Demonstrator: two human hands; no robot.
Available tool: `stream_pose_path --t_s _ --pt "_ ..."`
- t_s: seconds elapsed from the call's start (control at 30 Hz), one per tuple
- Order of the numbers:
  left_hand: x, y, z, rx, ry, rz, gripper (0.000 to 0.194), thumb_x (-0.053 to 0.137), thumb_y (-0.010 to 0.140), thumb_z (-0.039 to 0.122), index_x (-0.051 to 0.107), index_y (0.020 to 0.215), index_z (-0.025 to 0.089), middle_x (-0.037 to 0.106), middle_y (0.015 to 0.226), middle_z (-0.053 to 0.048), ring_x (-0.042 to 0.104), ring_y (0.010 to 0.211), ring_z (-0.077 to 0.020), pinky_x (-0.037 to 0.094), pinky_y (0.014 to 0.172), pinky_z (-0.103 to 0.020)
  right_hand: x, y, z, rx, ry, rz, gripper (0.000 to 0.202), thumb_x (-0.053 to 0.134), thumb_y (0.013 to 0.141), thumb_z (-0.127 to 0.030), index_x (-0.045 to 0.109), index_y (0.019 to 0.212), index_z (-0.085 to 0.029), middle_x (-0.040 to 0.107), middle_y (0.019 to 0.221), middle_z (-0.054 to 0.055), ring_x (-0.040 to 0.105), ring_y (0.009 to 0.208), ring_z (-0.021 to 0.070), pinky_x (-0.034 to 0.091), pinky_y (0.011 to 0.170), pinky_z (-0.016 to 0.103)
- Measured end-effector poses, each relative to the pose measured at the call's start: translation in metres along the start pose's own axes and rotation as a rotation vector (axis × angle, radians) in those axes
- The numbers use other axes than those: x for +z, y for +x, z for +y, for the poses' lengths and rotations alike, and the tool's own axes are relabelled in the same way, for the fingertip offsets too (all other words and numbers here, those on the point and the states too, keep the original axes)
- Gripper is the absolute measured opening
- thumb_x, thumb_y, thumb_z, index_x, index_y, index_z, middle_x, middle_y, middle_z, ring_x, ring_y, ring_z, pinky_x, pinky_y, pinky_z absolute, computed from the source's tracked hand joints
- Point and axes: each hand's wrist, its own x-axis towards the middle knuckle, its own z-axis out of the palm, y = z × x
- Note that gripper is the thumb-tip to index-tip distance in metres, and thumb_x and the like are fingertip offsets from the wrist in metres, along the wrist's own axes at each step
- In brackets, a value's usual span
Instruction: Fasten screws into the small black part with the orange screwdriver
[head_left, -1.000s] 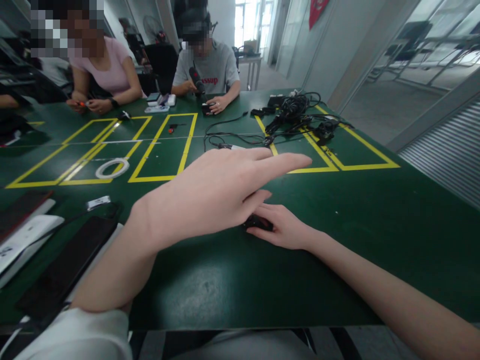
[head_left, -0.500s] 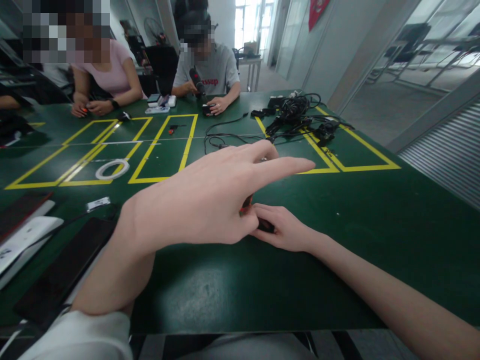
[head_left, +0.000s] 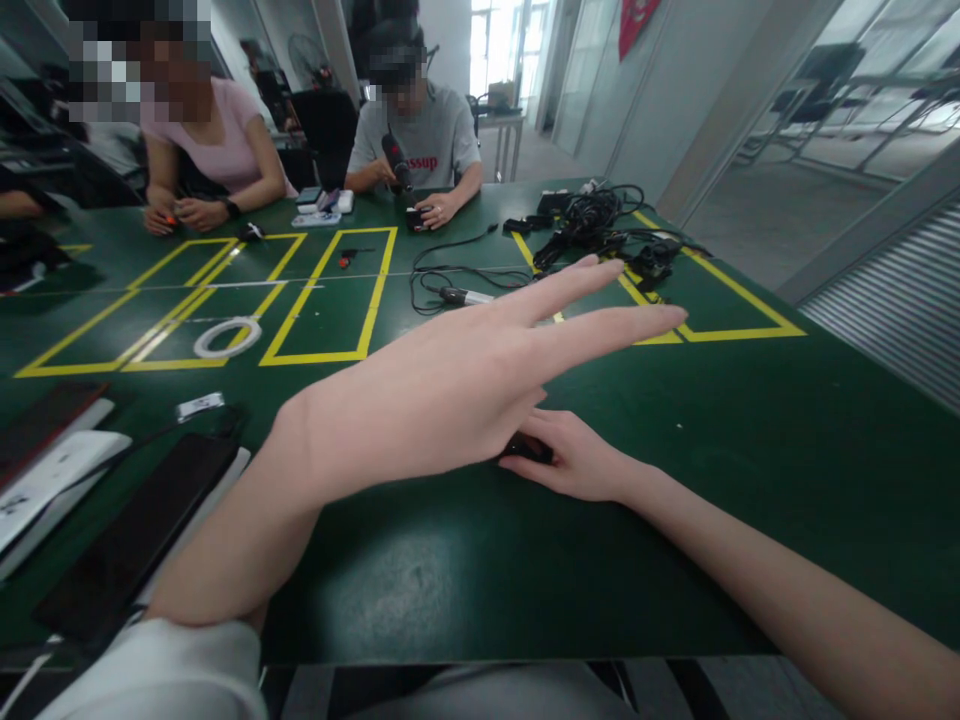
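Note:
My left hand (head_left: 450, 390) reaches across from the left, back turned up, its visible fingers stretched and spread; its palm and part of its thumb are hidden. Just below its fingers, my right hand (head_left: 577, 455) rests on the table with thumb and fingers closed around a small dark object (head_left: 531, 449). Only a black part of that object shows, so its kind cannot be made out. The left hand overlaps it in view; whether they touch cannot be told.
The green table (head_left: 420, 600) bears yellow tape outlines, a white tape roll (head_left: 227, 338), phone-like devices (head_left: 139, 535) at left and tangled black cables (head_left: 592, 220) at the back. Two co-workers sit opposite, one holding a dark power tool (head_left: 396, 160).
My left hand has shifted slightly right and its fingers have straightened and spread. A reddish bit seen by its thumb is now hidden. My right hand has stayed nearly still.

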Motion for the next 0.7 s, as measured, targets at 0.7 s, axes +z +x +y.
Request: stream_pose_path --t_s 0.7 --pt "-0.004 -0.003 0.012 0.045 -0.022 -0.025 0.062 0.049 0.094 0.008 0.05 0.152 0.03 0.031 0.172 -0.005 0.062 0.135 -0.0265 0.061 0.087 -0.031 0.004 -0.002 0.005 -0.027 -0.009 0.039 0.018 0.061 0.1 -0.037 0.066 0.1 -0.019 0.074 0.093 0.008 0.07 0.082 0.0227 0.056 0.072 0.033"
